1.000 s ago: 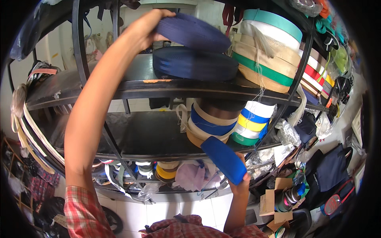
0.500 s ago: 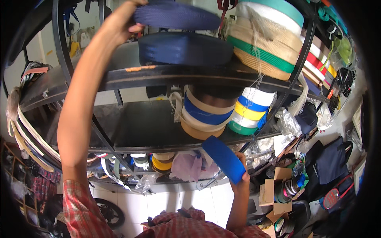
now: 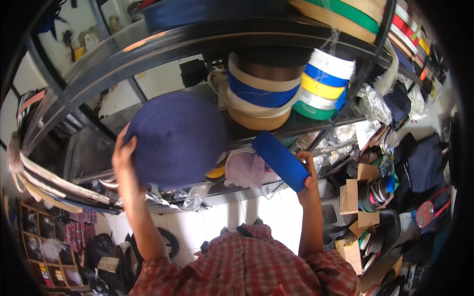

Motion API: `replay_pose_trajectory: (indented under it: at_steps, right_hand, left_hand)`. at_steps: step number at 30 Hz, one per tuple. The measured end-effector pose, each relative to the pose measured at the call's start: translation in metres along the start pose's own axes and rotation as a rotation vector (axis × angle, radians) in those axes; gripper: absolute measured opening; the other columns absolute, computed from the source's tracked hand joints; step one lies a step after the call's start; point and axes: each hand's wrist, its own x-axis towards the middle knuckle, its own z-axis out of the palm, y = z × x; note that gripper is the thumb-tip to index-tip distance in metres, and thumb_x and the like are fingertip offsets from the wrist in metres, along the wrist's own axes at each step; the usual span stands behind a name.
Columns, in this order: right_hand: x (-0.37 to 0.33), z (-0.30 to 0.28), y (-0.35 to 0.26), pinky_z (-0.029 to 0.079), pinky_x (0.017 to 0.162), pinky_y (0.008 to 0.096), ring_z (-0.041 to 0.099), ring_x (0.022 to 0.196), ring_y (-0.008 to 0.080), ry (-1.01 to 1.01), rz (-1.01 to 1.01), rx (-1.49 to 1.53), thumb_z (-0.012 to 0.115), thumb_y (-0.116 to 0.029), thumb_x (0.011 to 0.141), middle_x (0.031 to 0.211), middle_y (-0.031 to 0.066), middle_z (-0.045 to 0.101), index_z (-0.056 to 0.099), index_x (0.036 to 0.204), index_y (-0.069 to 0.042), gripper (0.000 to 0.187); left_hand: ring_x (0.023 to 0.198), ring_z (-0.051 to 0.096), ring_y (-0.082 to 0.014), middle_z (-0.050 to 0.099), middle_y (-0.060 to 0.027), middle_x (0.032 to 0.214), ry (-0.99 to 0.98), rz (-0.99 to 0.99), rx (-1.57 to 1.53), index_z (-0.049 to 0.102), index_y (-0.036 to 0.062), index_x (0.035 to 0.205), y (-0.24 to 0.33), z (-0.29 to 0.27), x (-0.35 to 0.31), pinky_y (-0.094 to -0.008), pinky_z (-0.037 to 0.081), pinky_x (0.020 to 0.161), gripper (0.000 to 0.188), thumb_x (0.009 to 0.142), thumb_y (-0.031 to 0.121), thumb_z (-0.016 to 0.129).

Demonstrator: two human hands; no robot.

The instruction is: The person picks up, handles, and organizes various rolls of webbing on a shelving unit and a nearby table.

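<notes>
A large flat roll of navy webbing (image 3: 175, 138) is tilted so its broad round side shows. My left hand (image 3: 124, 154) grips its left edge, the thumb lying on the face and the other fingers partly hidden. My right hand (image 3: 307, 173) holds a smaller roll of bright blue webbing (image 3: 280, 160) by its lower right end. This blue roll is turned edge-on and slants down to the right. Both rolls are in front of the shelf, apart from each other.
Multicoloured webbing rolls (image 3: 264, 93) are stacked on the middle black shelf, with a second stack (image 3: 323, 86) at their right. Another dark navy roll (image 3: 212, 15) lies on the shelf above. Open cardboard boxes (image 3: 349, 196) with rolls stand at right; a compartment rack (image 3: 32, 237) stands lower left.
My left hand has brought the navy roll down from the upper shelf and turned its round face into view. My right hand still holds the blue roll, and the view has tipped downward.
</notes>
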Motion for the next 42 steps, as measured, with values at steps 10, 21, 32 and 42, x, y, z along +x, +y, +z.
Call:
replay_pose_trajectory:
  at_steps: [10,21,32,42]
  right_hand:
    - [0.026,0.071,0.0,0.034,0.101,0.0374,0.044,0.119,0.026,-0.103,-0.227,-0.255,0.088,-0.042,0.055,0.129,0.0186,0.043,0.039,0.115,-0.007,0.085]
    - [0.087,0.171,-0.016,0.038,0.093,0.033,0.048,0.106,0.0219,-0.065,-0.424,-0.686,0.088,-0.028,0.055,0.107,0.0104,0.049,0.042,0.11,-0.004,0.076]
    - [0.14,0.202,0.034,0.04,0.092,0.0496,0.047,0.108,0.0431,0.02,-0.549,-1.096,0.083,-0.05,0.058,0.116,0.0262,0.047,0.044,0.122,-0.001,0.089]
    - [0.116,0.197,0.028,0.041,0.098,0.0452,0.051,0.116,0.0393,0.089,-0.629,-1.122,0.078,-0.036,0.072,0.129,0.0263,0.046,0.045,0.126,-0.002,0.073]
  left_hand:
    - [0.087,0.061,-0.0486,0.061,-0.0321,0.079,0.057,0.117,0.719,0.049,-0.0029,0.124,-0.072,0.023,0.061,-0.0473,0.047,0.082,0.047,0.088,0.028,0.047]
    - [0.101,0.049,-0.0403,0.059,-0.019,0.107,0.063,0.335,1.069,0.065,-0.0039,0.098,-0.101,0.003,0.075,-0.0507,0.04,0.087,0.044,0.095,0.032,0.04]
    - [0.1,0.055,-0.0376,0.061,-0.0236,0.104,-0.208,0.442,0.772,0.058,-0.0095,0.116,-0.084,-0.015,0.056,-0.0411,0.044,0.088,0.05,0.086,0.031,0.06]
    - [0.096,0.055,-0.0352,0.062,-0.0214,0.103,-0.104,0.395,0.821,0.06,-0.0041,0.116,-0.093,-0.013,0.055,-0.0413,0.044,0.086,0.048,0.08,0.026,0.07]
